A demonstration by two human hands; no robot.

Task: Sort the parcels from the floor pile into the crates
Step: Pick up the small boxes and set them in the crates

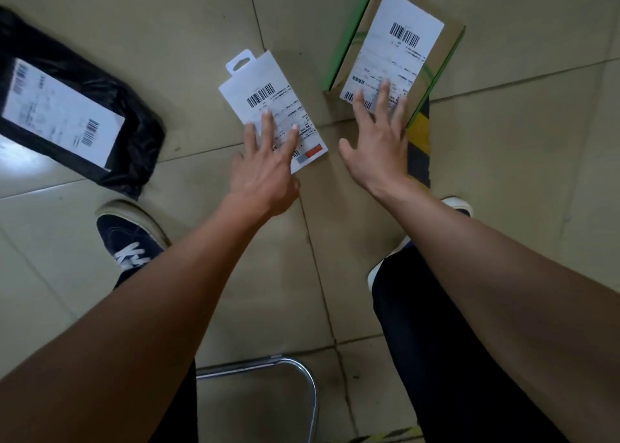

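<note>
Both arms reached down toward the beige tiled floor (174,33), each hand spread flat on a separate parcel. The left hand (265,167) had its fingers straight and fanned apart, fingertips pressing on the lower half of a flat white card-backed packet with a hang tab (265,103) — its printed shipping label faced up, a barcode near the top and a small red-orange patch at the lower corner. Nothing was curled round it; the thumb lay out to the side, off the packet.

The right hand (375,143) was likewise open, fingers extended and splayed over the near end of a brown cardboard box with green edges (449,39), resting on the white shipping label (399,43) stuck to its top. That box lay just beside the white packet, apart from it, partly over a black-and-yellow striped floor marking (419,154).

Well to the left lay a black plastic mailer bag (134,130) with its own white label (blurred, unreadable), untouched by either hand. A dark blue canvas shoe with white laces (131,237) stood near it, dark trousers (436,342) covered the right leg, and a curved chrome tube frame (295,375) showed at the bottom. No crate appeared in view.
</note>
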